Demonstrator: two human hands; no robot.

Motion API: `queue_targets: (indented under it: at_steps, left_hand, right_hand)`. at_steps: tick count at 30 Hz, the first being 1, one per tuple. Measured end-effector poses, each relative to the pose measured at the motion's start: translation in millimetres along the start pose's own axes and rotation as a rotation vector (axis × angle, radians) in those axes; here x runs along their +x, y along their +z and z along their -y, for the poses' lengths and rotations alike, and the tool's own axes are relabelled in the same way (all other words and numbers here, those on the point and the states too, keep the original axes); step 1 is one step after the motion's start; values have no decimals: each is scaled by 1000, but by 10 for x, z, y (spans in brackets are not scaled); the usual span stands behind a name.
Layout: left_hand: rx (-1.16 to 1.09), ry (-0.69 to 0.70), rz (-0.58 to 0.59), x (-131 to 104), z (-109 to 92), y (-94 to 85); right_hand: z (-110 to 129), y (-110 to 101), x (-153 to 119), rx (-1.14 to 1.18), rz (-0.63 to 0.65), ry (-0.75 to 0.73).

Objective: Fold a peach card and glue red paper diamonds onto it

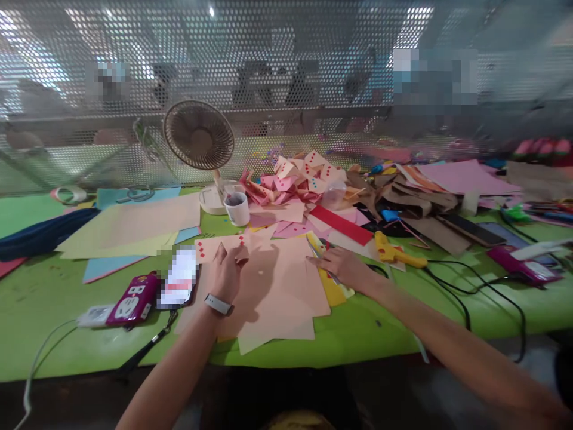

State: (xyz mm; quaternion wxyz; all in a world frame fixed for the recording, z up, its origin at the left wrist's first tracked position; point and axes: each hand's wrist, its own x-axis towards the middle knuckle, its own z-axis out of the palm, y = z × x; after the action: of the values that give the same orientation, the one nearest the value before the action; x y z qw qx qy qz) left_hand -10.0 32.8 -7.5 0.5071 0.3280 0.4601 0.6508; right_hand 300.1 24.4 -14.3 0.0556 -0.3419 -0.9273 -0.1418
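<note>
My left hand (228, 275), with a pale watch band on its wrist, rests on a stack of peach paper sheets (282, 292). Its thumb and fingers are apart, beside a peach paper strip (208, 249) with red dots. To the right, my right hand (342, 267) is over the stack's right edge and a yellow sheet (335, 292). A slim silver tool (312, 247) runs slantwise under its fingers, which appear closed on it; its exact kind is unclear. A lit phone (179, 278) lies left of my left hand.
Behind the sheets stand a desk fan (199, 134) and a white cup (237, 210), beside heaped folded paper pieces (290, 179). A yellow glue gun (396, 252) with black cables lies rightward. Purple power strips (132, 301) sit at both sides. A perforated metal screen (286, 77) rises behind.
</note>
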Motion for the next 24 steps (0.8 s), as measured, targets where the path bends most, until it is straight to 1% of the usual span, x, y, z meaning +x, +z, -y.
queue_targets:
  at_steps: [3, 5, 8, 11, 15, 17, 19, 21, 23, 24]
  left_hand:
    - [-4, -48, 10, -19, -5, 22]
    - [-4, -41, 41, -29, -7, 38]
    - [-16, -19, 47, -34, -6, 52]
    - [-17, -7, 58, -33, -3, 54]
    - [-28, -4, 51, -28, -3, 46]
    - [-48, -17, 68, -24, 1, 44]
    - [-54, -32, 92, -23, 12, 47]
    - [-51, -37, 106, -25, 27, 52]
    - [-43, -39, 116, -28, 41, 52]
    - [-39, -39, 119, -28, 47, 49]
  right_hand:
    - [-14, -34, -57, -18, 28, 39]
    - [-48, -44, -128, -3, 12, 78]
    - [-133, -60, -261, 34, -31, 162]
    - [-231, -129, -395, 103, -117, 261]
    - [-369, -291, -613, 232, -312, 419]
    - [-436, -350, -730, 231, -357, 515]
    - [-474, -373, -796, 223, -362, 577]
    - [-451, -368, -758, 250, -355, 576]
    - [-352, -350, -601, 292, -329, 502]
    - [-276, -339, -489, 311, -294, 451]
